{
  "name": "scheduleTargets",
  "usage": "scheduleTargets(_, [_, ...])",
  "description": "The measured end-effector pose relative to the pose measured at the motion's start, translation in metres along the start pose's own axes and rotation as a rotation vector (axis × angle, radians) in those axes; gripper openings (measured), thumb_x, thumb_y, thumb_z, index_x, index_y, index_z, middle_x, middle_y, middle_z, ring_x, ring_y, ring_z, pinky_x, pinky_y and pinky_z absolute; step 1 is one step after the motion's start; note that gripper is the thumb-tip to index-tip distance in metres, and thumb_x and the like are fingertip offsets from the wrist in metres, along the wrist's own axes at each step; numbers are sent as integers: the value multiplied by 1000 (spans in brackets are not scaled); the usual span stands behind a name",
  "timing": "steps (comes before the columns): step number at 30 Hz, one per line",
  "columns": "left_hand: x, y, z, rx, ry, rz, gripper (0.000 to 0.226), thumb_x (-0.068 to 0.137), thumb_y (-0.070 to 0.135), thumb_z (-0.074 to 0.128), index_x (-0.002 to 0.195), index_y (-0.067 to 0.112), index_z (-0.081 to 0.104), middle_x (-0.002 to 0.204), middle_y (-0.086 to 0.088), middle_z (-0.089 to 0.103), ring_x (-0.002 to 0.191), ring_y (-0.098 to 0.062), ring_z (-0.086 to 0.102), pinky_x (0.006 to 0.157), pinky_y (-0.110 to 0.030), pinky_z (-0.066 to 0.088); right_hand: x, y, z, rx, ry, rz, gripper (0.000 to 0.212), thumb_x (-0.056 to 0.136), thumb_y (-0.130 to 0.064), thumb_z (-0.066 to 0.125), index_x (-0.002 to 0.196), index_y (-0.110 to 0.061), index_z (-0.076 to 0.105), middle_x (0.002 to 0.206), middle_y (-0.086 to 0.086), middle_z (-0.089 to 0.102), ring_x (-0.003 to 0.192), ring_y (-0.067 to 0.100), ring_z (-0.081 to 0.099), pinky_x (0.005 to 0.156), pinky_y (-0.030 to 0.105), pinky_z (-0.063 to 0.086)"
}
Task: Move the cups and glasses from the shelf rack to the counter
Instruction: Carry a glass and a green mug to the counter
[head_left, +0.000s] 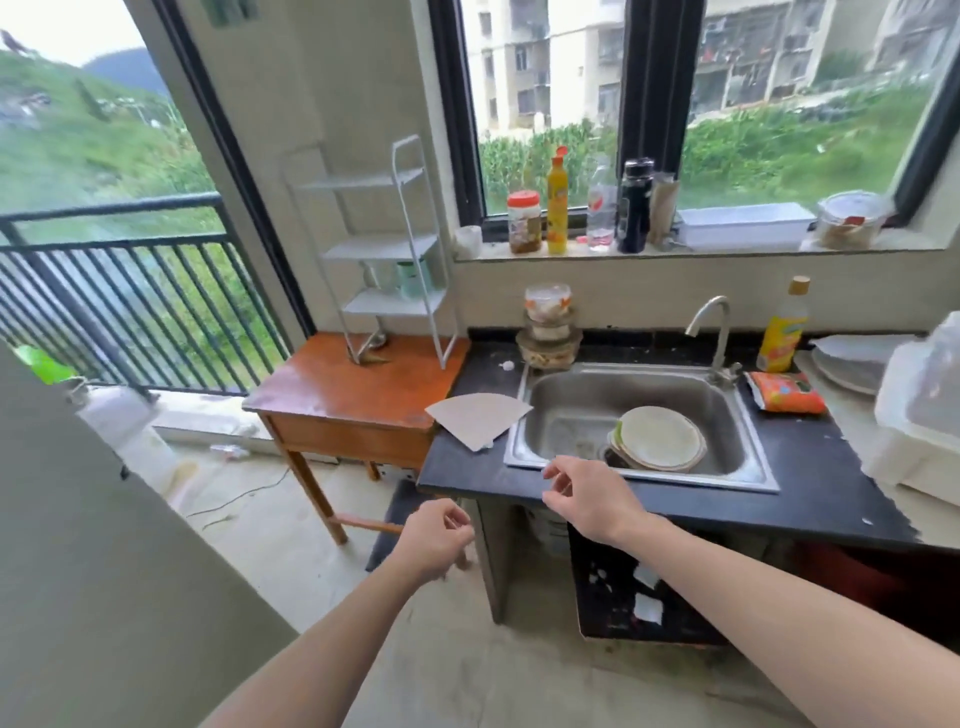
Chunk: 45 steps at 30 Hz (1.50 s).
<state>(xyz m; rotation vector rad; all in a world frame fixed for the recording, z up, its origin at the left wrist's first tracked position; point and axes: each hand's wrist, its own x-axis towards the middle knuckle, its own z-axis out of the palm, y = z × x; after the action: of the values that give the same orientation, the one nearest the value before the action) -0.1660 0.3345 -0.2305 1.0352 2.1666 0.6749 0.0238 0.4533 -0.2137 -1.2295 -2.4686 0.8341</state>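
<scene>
Cups stood untouched! Our grip was slack: left hand and right hand hung loosely curled, empty, the right over the dark table's front edge. Beyond, they sat on the shelf rack's lowest tier, atop the wooden side table.

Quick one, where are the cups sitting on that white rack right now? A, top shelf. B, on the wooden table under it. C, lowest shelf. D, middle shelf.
C: the green cup and a pale cup beside it stand on the lowest shelf of the white rack.
</scene>
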Motion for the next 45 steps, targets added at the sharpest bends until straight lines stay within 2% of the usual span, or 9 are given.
scheduleTargets(4, [49, 6, -39, -46, 78, -39, 8, 89, 12, 60, 84, 18, 61, 80, 0, 62, 74, -12, 62, 63, -22, 50, 86, -18, 7, -13, -5, -71, 26, 88, -31, 61, 113, -25, 64, 94, -6, 68, 83, 16, 60, 72, 29, 45])
scheduleTargets(9, [98, 12, -91, -101, 224, -64, 3, 85, 9, 61, 85, 11, 63, 80, -9, 63, 79, -23, 61, 77, -40, 54, 188, -51, 4, -23, -62, -166, 27, 86, -28, 62, 113, -24, 65, 100, -6, 71, 94, 16, 65, 84, 31, 52])
scheduleTargets(13, [124, -6, -120, -184, 289, -141, 10, 86, 13, 61, 78, 19, 62, 75, -3, 65, 72, -18, 61, 67, -33, 52, 248, -80, 20, 0, -120, -212, 23, 86, -33, 61, 108, -26, 65, 86, -12, 68, 82, 12, 64, 77, 31, 54])
scheduleTargets(19, [180, -50, -175, -222, 325, -190, 6, 86, 15, 60, 88, 12, 64, 76, -9, 68, 67, -19, 64, 60, -29, 50, 318, -125, 73, 0, -187, -277, 33, 86, -34, 62, 116, -23, 62, 90, -11, 67, 88, 15, 64, 80, 30, 51])
scheduleTargets(24, [252, -80, -231, -205, 299, -134, 5, 85, 15, 61, 87, 13, 65, 72, -4, 64, 68, -18, 63, 62, -28, 49, 388, -155, 112, 1, -107, -225, 35, 86, -35, 64, 118, -22, 61, 95, -9, 69, 88, 14, 65, 82, 31, 53])
scheduleTargets(29, [321, -110, -294, -170, 210, -85, 5, 85, 16, 61, 82, 19, 61, 74, -3, 62, 67, -16, 56, 55, -22, 45, 462, -190, 136, 63, -7, -50, 37, 87, -35, 64, 121, -20, 61, 102, -5, 69, 94, 17, 63, 86, 34, 52])
scheduleTargets(32, [362, -121, -325, -140, 170, -62, 2, 85, 15, 61, 84, 14, 62, 73, -3, 60, 65, -15, 55, 54, -21, 45, 498, -208, 153, 101, 46, 22, 37, 87, -34, 65, 121, -18, 62, 104, -3, 69, 97, 19, 63, 85, 32, 49])
scheduleTargets(37, [424, -133, -349, -146, 125, -67, 5, 84, 19, 62, 79, 18, 61, 71, -3, 64, 62, -16, 57, 52, -26, 46, 545, -222, 174, 152, 76, 114, 37, 87, -32, 66, 121, -18, 62, 107, -2, 68, 99, 20, 62, 87, 34, 49])
scheduleTargets(45, [527, -117, -367, -152, 59, -27, 6, 87, 21, 62, 83, 26, 60, 84, -4, 65, 79, -23, 67, 57, -28, 52, 651, -217, 178, 279, 211, 221, 39, 91, -28, 60, 126, -12, 59, 124, 6, 64, 111, 24, 60, 90, 31, 44])
